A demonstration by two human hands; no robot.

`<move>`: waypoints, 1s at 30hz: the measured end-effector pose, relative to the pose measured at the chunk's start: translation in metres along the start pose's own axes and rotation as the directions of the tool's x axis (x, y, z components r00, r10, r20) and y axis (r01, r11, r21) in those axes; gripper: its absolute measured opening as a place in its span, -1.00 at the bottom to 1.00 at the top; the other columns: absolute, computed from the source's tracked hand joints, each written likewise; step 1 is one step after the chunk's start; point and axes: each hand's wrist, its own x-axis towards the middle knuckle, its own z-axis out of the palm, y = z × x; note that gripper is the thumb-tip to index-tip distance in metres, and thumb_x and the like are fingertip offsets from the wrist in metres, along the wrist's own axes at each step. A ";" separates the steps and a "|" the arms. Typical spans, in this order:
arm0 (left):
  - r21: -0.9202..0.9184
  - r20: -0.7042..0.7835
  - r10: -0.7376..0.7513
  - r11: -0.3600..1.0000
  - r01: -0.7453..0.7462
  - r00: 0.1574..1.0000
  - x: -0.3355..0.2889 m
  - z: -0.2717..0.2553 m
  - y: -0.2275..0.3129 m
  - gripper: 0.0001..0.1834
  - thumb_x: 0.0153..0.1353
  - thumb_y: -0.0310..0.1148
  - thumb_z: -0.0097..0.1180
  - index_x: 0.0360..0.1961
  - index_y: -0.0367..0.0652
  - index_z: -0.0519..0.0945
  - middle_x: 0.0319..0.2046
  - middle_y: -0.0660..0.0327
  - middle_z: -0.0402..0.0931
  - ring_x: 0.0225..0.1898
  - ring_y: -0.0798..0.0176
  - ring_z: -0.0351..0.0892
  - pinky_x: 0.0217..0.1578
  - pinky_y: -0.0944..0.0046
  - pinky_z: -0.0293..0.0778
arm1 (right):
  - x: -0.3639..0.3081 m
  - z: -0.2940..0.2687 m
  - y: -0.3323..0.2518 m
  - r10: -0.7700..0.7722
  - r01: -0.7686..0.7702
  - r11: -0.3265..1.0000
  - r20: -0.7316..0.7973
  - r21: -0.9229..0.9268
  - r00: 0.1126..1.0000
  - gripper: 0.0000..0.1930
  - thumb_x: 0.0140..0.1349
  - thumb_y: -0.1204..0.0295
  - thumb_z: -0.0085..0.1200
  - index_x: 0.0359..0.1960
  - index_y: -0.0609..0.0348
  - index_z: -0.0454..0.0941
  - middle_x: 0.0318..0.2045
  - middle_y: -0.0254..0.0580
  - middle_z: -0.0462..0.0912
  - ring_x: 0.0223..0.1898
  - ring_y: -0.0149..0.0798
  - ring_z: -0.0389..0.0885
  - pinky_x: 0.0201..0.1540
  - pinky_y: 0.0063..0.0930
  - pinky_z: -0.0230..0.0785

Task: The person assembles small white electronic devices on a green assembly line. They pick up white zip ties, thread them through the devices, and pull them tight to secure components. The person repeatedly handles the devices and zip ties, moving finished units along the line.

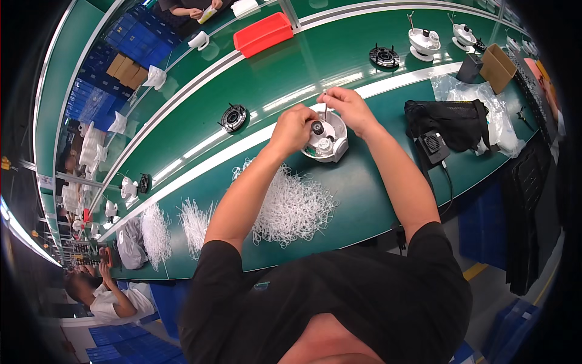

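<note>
A round white plastic housing (337, 150) rests on the green bench in front of me. Inside it are a black cylindrical part (317, 127), a white round part (325, 145) and a bit of green circuit board. Curled over its left rim, my left hand (293, 128) is closed on the housing, its fingertips partly hidden. My right hand (350, 110) pinches the upper end of a thin pale wire (325, 110) that rises from the back of the housing. A large heap of white zip ties (294, 206) lies below my left forearm.
A black ring-shaped part (233, 117) and another (384, 57) sit on the conveyor. Similar white housings (424, 43) stand at the far right. A red bin (263, 34) is beyond. At right lie a black bag (447, 124) and a small black fan (431, 148). Co-workers sit at left and far side.
</note>
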 end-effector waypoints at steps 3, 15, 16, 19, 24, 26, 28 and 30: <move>0.156 0.009 0.103 0.982 -0.104 0.995 -0.001 0.002 0.002 -0.83 0.01 -0.63 0.16 -0.34 -0.24 0.69 -0.33 0.01 0.60 -0.29 -0.06 0.62 -0.22 0.06 0.51 | 0.001 -0.006 0.002 0.135 -0.132 0.956 0.006 0.263 0.991 -0.80 0.43 0.36 -0.03 -0.20 0.20 0.59 -0.37 -0.35 0.63 -0.35 -0.52 0.43 -0.21 -0.56 0.33; 0.116 -0.113 -0.002 0.993 0.016 0.994 -0.005 0.004 -0.001 -0.94 0.04 -0.52 0.24 -0.41 -0.24 0.65 -0.36 0.01 0.61 -0.32 -0.08 0.64 -0.24 0.02 0.54 | -0.013 -0.004 -0.019 -0.167 0.303 0.727 0.270 -0.616 0.948 -0.79 0.05 0.42 0.25 -0.26 0.16 0.64 -0.33 -0.17 0.58 -0.24 -0.10 0.59 -0.17 -0.28 0.43; 0.133 -0.107 -0.007 0.991 0.021 0.994 -0.005 0.004 0.000 -0.93 0.05 -0.51 0.23 -0.40 -0.25 0.64 -0.36 0.01 0.60 -0.31 -0.09 0.62 -0.23 0.02 0.53 | -0.015 -0.003 -0.026 -0.154 0.308 0.687 0.282 -0.658 0.947 -0.80 0.05 0.42 0.25 -0.26 0.15 0.64 -0.31 -0.18 0.58 -0.19 -0.09 0.58 -0.14 -0.27 0.42; 0.191 -0.131 0.055 0.981 -0.029 0.990 -0.007 0.007 -0.004 -0.92 0.06 -0.50 0.23 -0.39 -0.26 0.63 -0.36 0.01 0.58 -0.29 -0.10 0.61 -0.22 0.01 0.51 | -0.016 -0.005 -0.027 -0.193 0.354 0.588 0.298 -0.728 0.935 -0.81 0.06 0.43 0.23 -0.26 0.14 0.64 -0.20 -0.18 0.57 -0.07 -0.08 0.54 -0.06 -0.25 0.41; 0.163 -0.144 -0.012 0.986 0.036 0.990 -0.006 -0.003 -0.005 -0.90 0.07 -0.47 0.24 -0.39 -0.26 0.63 -0.36 0.00 0.56 -0.30 -0.12 0.58 -0.23 0.02 0.49 | -0.016 -0.013 -0.028 -0.180 0.349 0.582 0.302 -0.734 0.936 -0.84 0.10 0.40 0.21 -0.27 0.13 0.62 -0.07 -0.17 0.54 0.00 -0.08 0.53 0.01 -0.23 0.42; 0.145 -0.141 -0.035 0.988 0.055 0.989 -0.004 -0.005 -0.005 -0.86 0.08 -0.42 0.25 -0.36 -0.27 0.63 -0.35 0.00 0.57 -0.30 -0.08 0.59 -0.23 0.04 0.49 | -0.014 -0.018 -0.022 -0.154 0.333 0.628 0.307 -0.703 0.939 -0.81 0.19 0.32 0.19 -0.24 0.12 0.61 -0.06 -0.16 0.56 -0.04 -0.09 0.58 -0.01 -0.23 0.44; 0.083 -0.148 -0.080 0.992 0.093 0.986 -0.006 -0.007 -0.017 -0.80 0.12 -0.37 0.26 -0.30 -0.29 0.64 -0.32 0.02 0.60 -0.29 -0.01 0.62 -0.22 0.06 0.50 | -0.016 -0.018 -0.013 -0.231 0.258 0.835 0.115 -0.486 0.966 -0.74 0.24 0.25 0.17 -0.17 0.16 0.59 -0.04 -0.16 0.55 -0.12 -0.16 0.61 -0.05 -0.29 0.46; 0.003 -0.101 -0.153 0.988 0.155 0.983 -0.010 -0.012 -0.024 -0.71 0.17 -0.29 0.26 -0.21 -0.33 0.62 -0.29 0.04 0.62 -0.31 0.10 0.64 -0.28 0.10 0.53 | -0.015 -0.023 -0.003 -0.283 0.234 0.912 -0.107 -0.337 0.953 -0.62 0.33 0.16 0.12 -0.06 0.24 0.54 -0.07 -0.14 0.59 -0.27 -0.28 0.64 -0.16 -0.40 0.47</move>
